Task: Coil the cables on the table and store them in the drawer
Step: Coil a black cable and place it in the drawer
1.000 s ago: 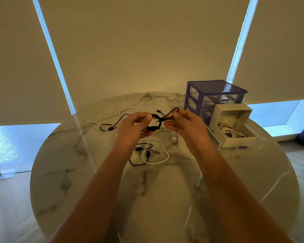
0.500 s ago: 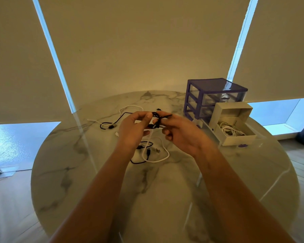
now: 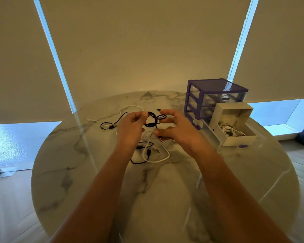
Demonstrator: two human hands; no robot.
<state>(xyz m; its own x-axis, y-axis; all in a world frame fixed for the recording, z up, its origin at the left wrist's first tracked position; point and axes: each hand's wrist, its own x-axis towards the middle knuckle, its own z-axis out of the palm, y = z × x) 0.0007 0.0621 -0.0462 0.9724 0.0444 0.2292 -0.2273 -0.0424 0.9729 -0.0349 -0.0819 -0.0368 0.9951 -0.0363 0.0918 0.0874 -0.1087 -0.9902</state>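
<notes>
Black cable (image 3: 154, 120) loosely coiled, held aloft

Table: you face a round marble top (image 3: 95, 172).
Windows: beige blinds (image 3: 147, 41) drawn, daylight at gaps.
Floor: pale wood boards (image 3: 9, 207).

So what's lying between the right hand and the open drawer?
In the head view, nothing: only bare marble table separates the right hand, pinching the black cable, from the pulled-out drawer.
</notes>
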